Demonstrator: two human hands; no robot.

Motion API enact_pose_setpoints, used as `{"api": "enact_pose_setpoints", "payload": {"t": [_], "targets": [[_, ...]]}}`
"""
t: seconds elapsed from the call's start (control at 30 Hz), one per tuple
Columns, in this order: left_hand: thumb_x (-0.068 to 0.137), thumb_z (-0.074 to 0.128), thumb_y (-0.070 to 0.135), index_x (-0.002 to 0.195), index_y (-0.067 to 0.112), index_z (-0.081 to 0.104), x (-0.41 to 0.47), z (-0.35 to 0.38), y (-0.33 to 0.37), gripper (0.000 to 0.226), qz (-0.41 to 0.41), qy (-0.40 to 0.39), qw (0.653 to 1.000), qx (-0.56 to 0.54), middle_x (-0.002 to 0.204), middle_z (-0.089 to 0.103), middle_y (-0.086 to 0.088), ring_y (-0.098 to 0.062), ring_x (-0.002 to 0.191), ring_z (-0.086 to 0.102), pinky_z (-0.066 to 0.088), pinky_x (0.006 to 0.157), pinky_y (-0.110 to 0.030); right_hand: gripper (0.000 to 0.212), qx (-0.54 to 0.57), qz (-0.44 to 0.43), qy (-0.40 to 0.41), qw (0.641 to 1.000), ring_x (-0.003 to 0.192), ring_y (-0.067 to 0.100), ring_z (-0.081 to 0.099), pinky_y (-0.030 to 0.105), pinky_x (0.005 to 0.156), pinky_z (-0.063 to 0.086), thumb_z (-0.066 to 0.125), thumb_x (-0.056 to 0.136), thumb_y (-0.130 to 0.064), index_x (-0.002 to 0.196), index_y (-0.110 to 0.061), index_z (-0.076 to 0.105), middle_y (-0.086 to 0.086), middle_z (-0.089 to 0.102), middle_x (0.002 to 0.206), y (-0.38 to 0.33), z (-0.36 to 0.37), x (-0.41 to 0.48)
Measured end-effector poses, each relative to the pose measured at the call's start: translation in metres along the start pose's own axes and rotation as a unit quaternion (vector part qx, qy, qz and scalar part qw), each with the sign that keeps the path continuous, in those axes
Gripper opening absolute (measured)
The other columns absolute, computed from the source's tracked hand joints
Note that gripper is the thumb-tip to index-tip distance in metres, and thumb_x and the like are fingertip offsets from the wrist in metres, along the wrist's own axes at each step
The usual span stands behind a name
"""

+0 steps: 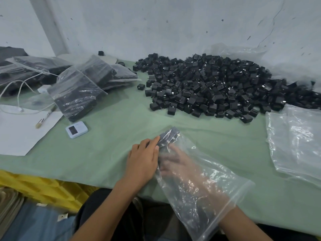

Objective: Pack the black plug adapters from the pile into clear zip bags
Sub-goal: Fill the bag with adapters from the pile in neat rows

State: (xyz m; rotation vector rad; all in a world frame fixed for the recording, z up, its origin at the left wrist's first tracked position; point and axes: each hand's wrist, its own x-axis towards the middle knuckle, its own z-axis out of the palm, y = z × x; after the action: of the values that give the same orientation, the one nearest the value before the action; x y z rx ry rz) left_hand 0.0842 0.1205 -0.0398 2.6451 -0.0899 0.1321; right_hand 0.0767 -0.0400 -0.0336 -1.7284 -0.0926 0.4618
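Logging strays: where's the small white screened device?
Head view, left side: device on the green cloth, just nearer than a filled zip bag, beside the white paper.

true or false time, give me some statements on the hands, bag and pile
The right hand is inside the bag. True.
The left hand holds a brush. False: it touches the bag from outside; the brush lies on paper.
The pile lies beyond the bag. True.
The filled bags lie right of the pile. False: they lie to its left.
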Motion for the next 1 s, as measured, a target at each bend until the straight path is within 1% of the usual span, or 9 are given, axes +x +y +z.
{"api": "enact_pose_setpoints", "payload": {"t": [0.13,0.23,0.3,0.37,0.47,0.57,0.7,0.83,1.0], "targets": [[0.107,0.027,0.039,0.154,0.039,0.031,0.002,0.002,-0.002,0.047,-0.005,0.002,1.000,-0.001,0.148,0.041,0.007,-0.026,0.122,0.042,0.034,0.108,-0.040,0.039,0.009,0.007,-0.030,0.999,0.098,0.008,0.070,0.027,0.089,0.054,0.060,0.096,-0.006,0.133,-0.017,0.059,-0.008,0.076,0.106,0.007,-0.052,-0.064],[0.106,0.030,0.036,0.153,0.037,0.034,0.003,0.005,-0.004,0.047,-0.004,0.011,1.000,-0.004,0.147,0.044,0.006,-0.027,0.117,0.045,0.034,0.106,-0.038,0.035,-0.060,-0.002,-0.189,0.980,0.103,0.008,0.069,0.028,0.092,0.053,0.070,0.089,-0.048,0.122,-0.037,0.068,-0.009,0.072,0.116,-0.002,-0.114,-0.140],[0.106,0.032,0.034,0.152,0.035,0.037,0.003,0.007,-0.005,0.047,0.001,0.023,1.000,-0.007,0.144,0.047,0.004,-0.027,0.115,0.047,0.035,0.105,-0.037,0.035,-0.108,0.003,-0.224,0.969,0.107,0.020,0.068,0.033,0.094,0.054,0.064,0.097,-0.039,0.128,-0.023,0.065,0.001,0.070,0.121,-0.008,-0.159,-0.176],[0.106,0.030,0.032,0.151,0.031,0.040,0.005,0.009,-0.004,0.046,0.017,0.029,0.999,0.002,0.142,0.050,0.002,-0.026,0.116,0.048,0.034,0.106,-0.036,0.030,-0.095,-0.030,-0.154,0.983,0.097,0.027,0.069,0.035,0.083,0.057,0.060,0.101,-0.017,0.127,-0.003,0.062,0.014,0.069,0.116,-0.022,-0.192,-0.174],[0.105,0.025,0.033,0.150,0.029,0.043,0.006,0.009,-0.004,0.048,0.019,0.033,0.999,0.002,0.140,0.052,0.001,-0.025,0.115,0.048,0.032,0.105,-0.034,0.023,-0.162,-0.090,0.064,0.981,0.085,0.022,0.069,0.029,0.072,0.059,0.069,0.093,-0.018,0.116,-0.018,0.071,0.007,0.072,0.104,-0.050,-0.221,-0.102],[0.106,0.028,0.035,0.151,0.036,0.040,0.003,0.009,-0.004,0.047,-0.005,0.025,1.000,-0.008,0.143,0.048,0.006,-0.023,0.114,0.044,0.032,0.105,-0.033,0.028,-0.341,-0.072,0.174,0.921,0.106,0.022,0.065,0.038,0.093,0.054,0.066,0.094,-0.013,0.119,-0.022,0.067,-0.002,0.069,0.116,-0.064,-0.229,0.014],[0.102,0.016,0.043,0.150,0.036,0.041,0.004,0.007,-0.002,0.054,-0.013,0.026,1.000,-0.002,0.144,0.049,0.007,-0.024,0.113,0.047,0.033,0.105,-0.033,0.066,-0.478,-0.005,0.210,0.853,0.137,0.027,0.041,0.043,0.111,0.038,0.069,0.090,-0.042,0.146,-0.018,0.042,0.005,0.043,0.150,-0.059,-0.237,0.119],[0.093,0.012,0.055,0.149,0.043,0.035,0.007,0.007,-0.001,0.062,-0.021,0.014,1.000,0.004,0.145,0.046,0.013,-0.023,0.115,0.048,0.033,0.107,-0.031,0.085,-0.409,0.003,0.258,0.875,0.146,0.030,0.025,0.058,0.113,0.029,0.048,0.079,-0.081,0.149,-0.040,0.027,0.003,0.026,0.160,-0.065,-0.242,0.167],[0.101,0.014,0.058,0.129,0.015,0.067,0.008,0.003,0.003,0.074,0.013,0.065,0.998,-0.001,0.114,0.071,-0.005,-0.035,0.085,0.069,0.056,0.081,-0.048,0.091,-0.470,0.021,0.201,0.860,0.140,0.036,0.031,0.064,0.109,0.022,0.023,0.060,-0.104,0.137,-0.055,0.024,-0.003,0.026,0.157,-0.064,-0.229,0.194]]}}
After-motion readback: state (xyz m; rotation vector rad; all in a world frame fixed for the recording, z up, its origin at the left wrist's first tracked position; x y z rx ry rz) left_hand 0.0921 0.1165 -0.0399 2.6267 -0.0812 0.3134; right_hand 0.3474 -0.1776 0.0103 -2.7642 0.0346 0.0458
